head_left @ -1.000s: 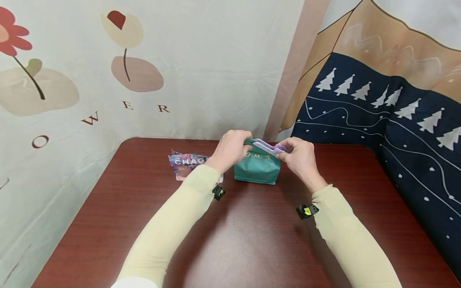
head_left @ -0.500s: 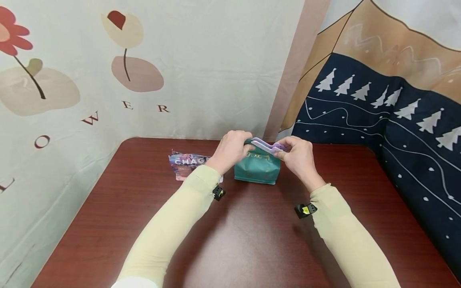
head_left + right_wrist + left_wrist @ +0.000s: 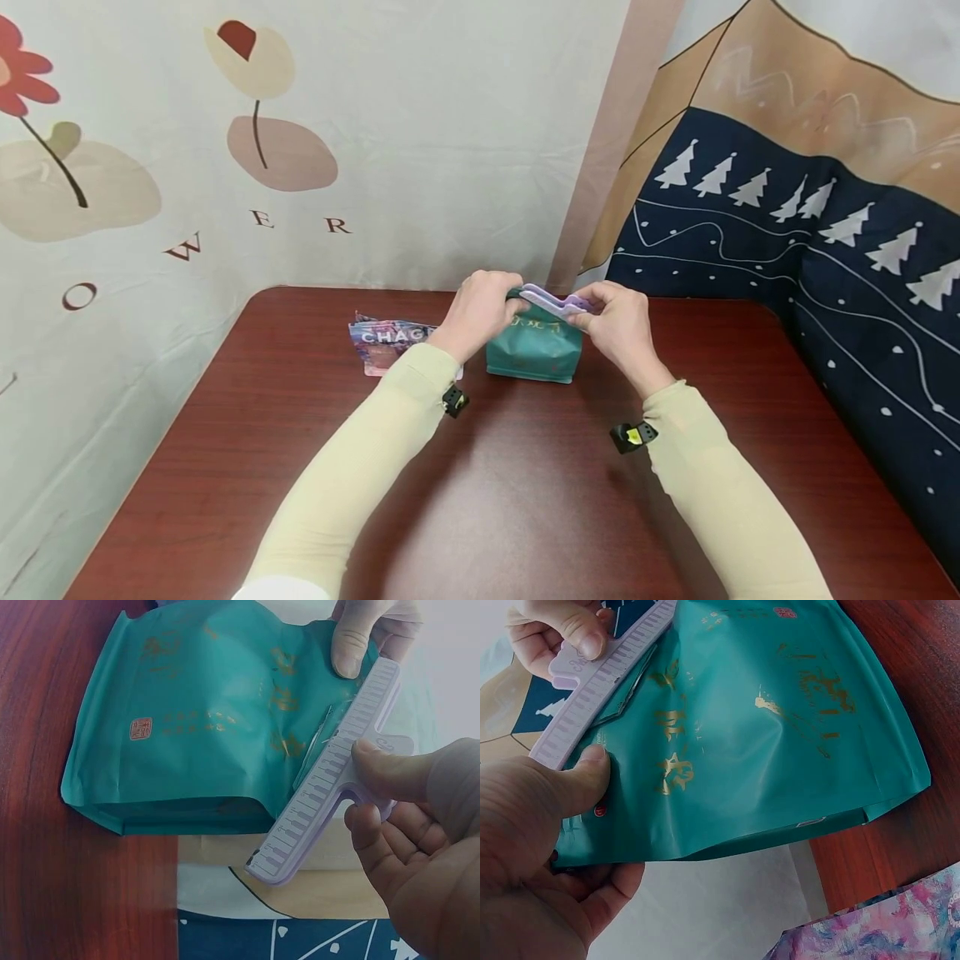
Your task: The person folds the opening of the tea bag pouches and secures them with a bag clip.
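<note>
A green pouch bag (image 3: 534,350) with gold lettering stands upright on the table. My left hand (image 3: 483,308) pinches its top left corner, thumb on the front and fingers behind, as the left wrist view shows. My right hand (image 3: 617,323) pinches the handle of a long lilac bag clip (image 3: 330,772) with a piano-key pattern. The clip lies along the bag's top edge, slanting across it, one end close to the left thumb (image 3: 591,776). In the right wrist view its other end sticks out past the bag's side.
A colourful pouch (image 3: 390,340) with the letters "CHAG" stands left of the green bag, partly behind the left forearm. The dark red wooden table (image 3: 495,500) ends at a printed cloth backdrop (image 3: 450,167) behind and a navy one (image 3: 712,233) at right.
The right hand and the clip have shifted very slightly left along the bag's top. The left hand keeps its grip, and the head view has turned a little.
</note>
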A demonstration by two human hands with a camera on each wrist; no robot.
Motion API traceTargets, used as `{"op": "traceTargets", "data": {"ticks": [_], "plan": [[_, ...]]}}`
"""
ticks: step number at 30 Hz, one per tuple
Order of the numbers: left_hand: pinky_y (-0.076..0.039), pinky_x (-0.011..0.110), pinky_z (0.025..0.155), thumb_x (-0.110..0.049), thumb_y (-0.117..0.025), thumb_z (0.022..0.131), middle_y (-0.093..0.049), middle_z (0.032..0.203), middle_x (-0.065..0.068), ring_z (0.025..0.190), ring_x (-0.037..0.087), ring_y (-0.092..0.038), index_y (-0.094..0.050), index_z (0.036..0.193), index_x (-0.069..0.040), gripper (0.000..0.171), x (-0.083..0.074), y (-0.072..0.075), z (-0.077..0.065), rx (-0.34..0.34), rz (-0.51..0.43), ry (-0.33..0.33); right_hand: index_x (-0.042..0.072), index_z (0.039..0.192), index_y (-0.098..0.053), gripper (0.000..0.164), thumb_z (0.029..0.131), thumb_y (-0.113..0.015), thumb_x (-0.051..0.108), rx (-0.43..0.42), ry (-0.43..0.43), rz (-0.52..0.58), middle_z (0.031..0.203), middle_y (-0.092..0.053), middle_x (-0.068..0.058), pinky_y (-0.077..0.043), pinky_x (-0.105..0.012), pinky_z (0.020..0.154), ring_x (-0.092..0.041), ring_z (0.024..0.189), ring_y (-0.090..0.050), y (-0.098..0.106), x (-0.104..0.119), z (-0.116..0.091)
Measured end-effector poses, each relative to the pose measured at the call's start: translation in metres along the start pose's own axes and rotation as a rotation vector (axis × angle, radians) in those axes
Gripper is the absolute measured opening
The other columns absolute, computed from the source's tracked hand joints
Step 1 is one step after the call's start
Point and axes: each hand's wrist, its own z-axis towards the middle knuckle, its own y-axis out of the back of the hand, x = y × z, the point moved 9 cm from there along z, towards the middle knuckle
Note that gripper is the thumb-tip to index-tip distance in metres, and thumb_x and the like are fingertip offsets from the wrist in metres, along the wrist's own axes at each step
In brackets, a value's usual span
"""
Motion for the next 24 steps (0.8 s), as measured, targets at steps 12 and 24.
{"op": "traceTargets", "data": {"ticks": [12,24], "plan": [[-0.051,0.039,0.070,-0.024,-0.078,0.093,-0.072,0.078,0.002,0.070,0.021,-0.059,-0.071,0.088,-0.011,0.016,0.0012,0.0013,0.0000,-0.011,-0.019,0.024,0.003,0.106,-0.079,0.018,0.088,-0.082,0.007,0.002,-0.003,0.000,0.102,-0.073,-0.015,-0.060,-0.043,0.074,-0.030,0.091,-0.064,-0.0009,0.0025,0.0014],[-0.053,0.037,0.073,-0.024,-0.080,0.092,-0.075,0.094,0.004,0.078,0.022,-0.063,-0.073,0.100,-0.009,0.019,0.0040,0.0044,-0.0006,0.003,-0.049,0.047,0.003,0.103,-0.080,0.018,0.086,-0.084,0.007,-0.002,0.001,-0.016,0.100,-0.075,-0.015,-0.059,-0.039,0.072,-0.029,0.087,-0.065,-0.0006,0.0058,0.0023]]}}
